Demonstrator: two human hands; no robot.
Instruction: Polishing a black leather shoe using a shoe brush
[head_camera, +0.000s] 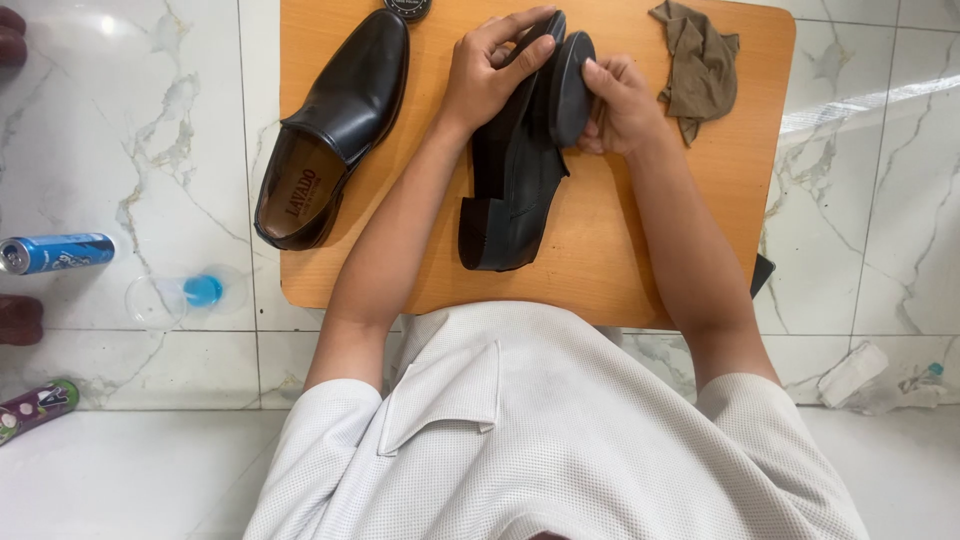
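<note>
shirt: a pale textured shirt (540, 440) fills the near edge of the view.
held shoe: a black shoe (515, 185) lies on its side on the tabletop (610, 250), heel toward the person, toe raised between both hands.
left hand: the left hand (490, 75) has its fingers (520, 55) clasped over the toe from the left.
right hand: the right hand (620, 105) has its fingers clenched around a black round brush (570, 85) pressed to the shoe's sole side.
other shoe: a second black shoe (335, 130) stands upright, left of the hands, well apart.
cloth: a brown rag (700, 65) lies at the far right corner.
tin: a round dark tin (408, 8) sits at the far edge.
floor: white marble floor (150, 150) with a blue can (55, 252) at left.
</note>
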